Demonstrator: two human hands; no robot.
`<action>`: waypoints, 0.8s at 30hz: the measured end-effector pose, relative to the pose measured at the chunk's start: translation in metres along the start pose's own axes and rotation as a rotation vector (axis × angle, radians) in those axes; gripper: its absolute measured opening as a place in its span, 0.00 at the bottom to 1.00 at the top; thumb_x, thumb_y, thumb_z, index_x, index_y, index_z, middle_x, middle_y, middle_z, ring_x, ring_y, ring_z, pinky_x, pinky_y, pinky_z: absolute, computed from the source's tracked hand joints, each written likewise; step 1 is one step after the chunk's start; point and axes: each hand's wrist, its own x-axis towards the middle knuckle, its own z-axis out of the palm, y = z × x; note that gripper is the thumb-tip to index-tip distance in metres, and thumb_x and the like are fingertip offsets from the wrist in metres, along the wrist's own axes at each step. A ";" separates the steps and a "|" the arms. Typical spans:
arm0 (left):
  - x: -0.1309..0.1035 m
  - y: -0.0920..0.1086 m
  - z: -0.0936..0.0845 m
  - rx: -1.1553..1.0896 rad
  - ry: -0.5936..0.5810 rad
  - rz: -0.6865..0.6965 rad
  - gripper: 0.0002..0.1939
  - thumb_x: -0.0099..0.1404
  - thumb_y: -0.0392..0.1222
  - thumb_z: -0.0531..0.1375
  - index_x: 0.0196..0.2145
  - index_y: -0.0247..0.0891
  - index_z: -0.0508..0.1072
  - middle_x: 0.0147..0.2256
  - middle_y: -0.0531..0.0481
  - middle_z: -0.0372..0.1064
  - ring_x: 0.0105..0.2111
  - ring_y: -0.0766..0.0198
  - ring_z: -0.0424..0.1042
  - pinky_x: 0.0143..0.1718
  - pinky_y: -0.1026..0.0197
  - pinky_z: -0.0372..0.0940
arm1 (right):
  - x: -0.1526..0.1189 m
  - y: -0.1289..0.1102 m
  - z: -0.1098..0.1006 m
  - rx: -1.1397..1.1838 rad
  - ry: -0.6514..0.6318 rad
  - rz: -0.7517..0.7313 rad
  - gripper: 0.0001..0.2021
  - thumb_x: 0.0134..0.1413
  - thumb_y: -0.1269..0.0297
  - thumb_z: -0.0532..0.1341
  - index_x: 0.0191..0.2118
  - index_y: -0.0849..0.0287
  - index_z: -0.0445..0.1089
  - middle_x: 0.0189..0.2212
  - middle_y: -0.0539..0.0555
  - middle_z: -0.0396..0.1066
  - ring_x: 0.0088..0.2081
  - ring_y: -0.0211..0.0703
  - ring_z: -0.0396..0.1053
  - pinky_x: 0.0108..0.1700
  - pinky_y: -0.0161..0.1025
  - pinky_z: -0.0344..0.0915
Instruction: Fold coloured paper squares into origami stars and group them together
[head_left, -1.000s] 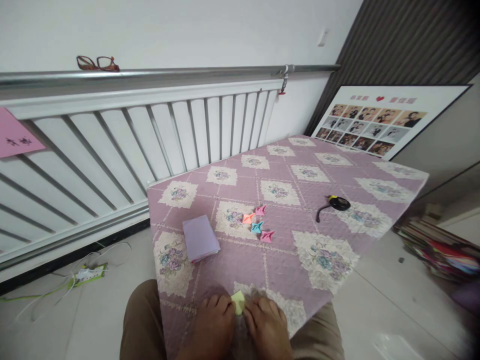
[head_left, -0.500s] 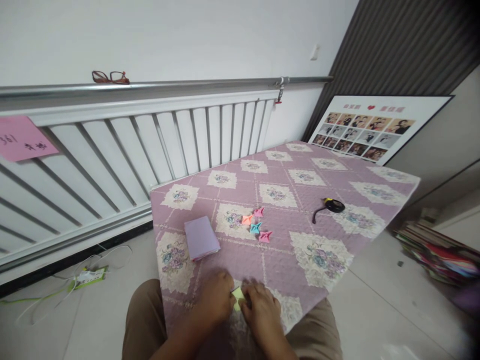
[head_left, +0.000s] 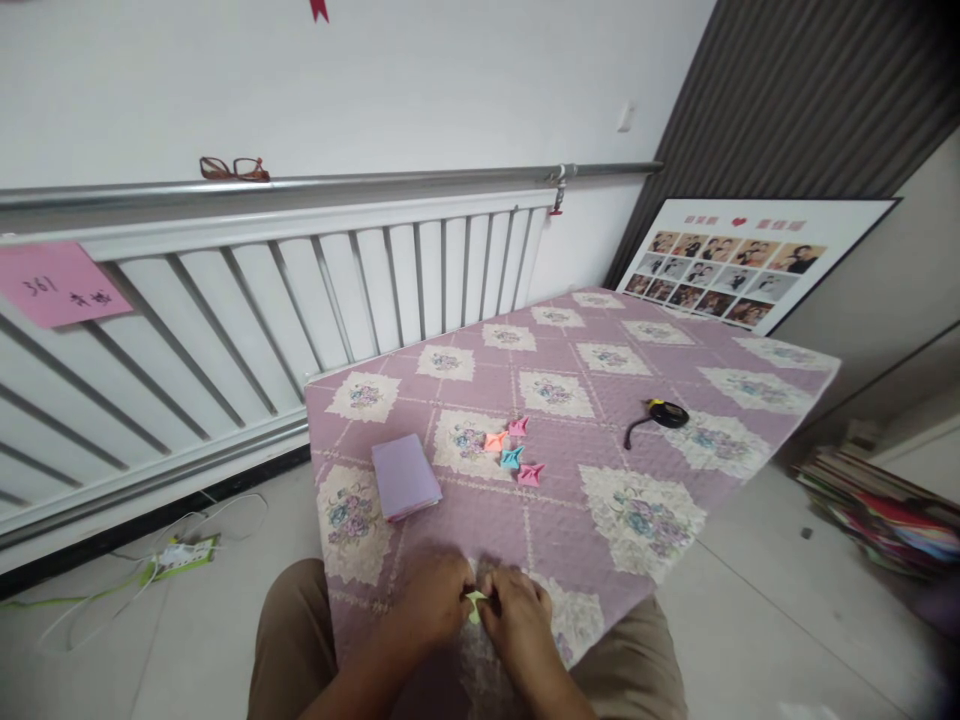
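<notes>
Purple stack point(head_left: 407, 478) at 11 o'clock from the hands; folded papers point(head_left: 530, 475) between 12 and 1; black gadget point(head_left: 667, 414) at 2; left hand point(head_left: 442, 595) and right hand point(head_left: 519, 612) pinch yellow paper point(head_left: 475, 607) between them at the near edge, fingers blocking much of it; pale, small, exact shape unclear; one yellow sheet, four folded (two pink, one orange, one blue), one stack, one gadget.

The cloth-covered table point(head_left: 555, 455) carries four folded papers point(head_left: 511, 458) (two pink), a paper pile point(head_left: 406, 476) at their nine o'clock, a tape measure point(head_left: 667, 414) at three.
</notes>
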 end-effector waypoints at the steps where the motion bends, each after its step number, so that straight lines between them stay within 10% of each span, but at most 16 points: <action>1: 0.001 0.000 -0.001 0.002 -0.014 0.016 0.05 0.57 0.35 0.58 0.32 0.39 0.72 0.33 0.51 0.71 0.33 0.61 0.66 0.33 0.62 0.55 | 0.001 0.001 0.000 0.009 -0.001 -0.014 0.07 0.46 0.75 0.61 0.29 0.53 0.68 0.29 0.46 0.74 0.37 0.44 0.70 0.43 0.40 0.53; 24: -0.015 0.006 0.008 0.233 0.160 0.175 0.08 0.70 0.34 0.52 0.37 0.37 0.71 0.39 0.47 0.68 0.41 0.56 0.65 0.42 0.56 0.59 | 0.006 0.006 -0.021 -0.089 0.030 -0.321 0.08 0.55 0.76 0.60 0.31 0.53 0.69 0.30 0.47 0.70 0.37 0.44 0.67 0.54 0.48 0.51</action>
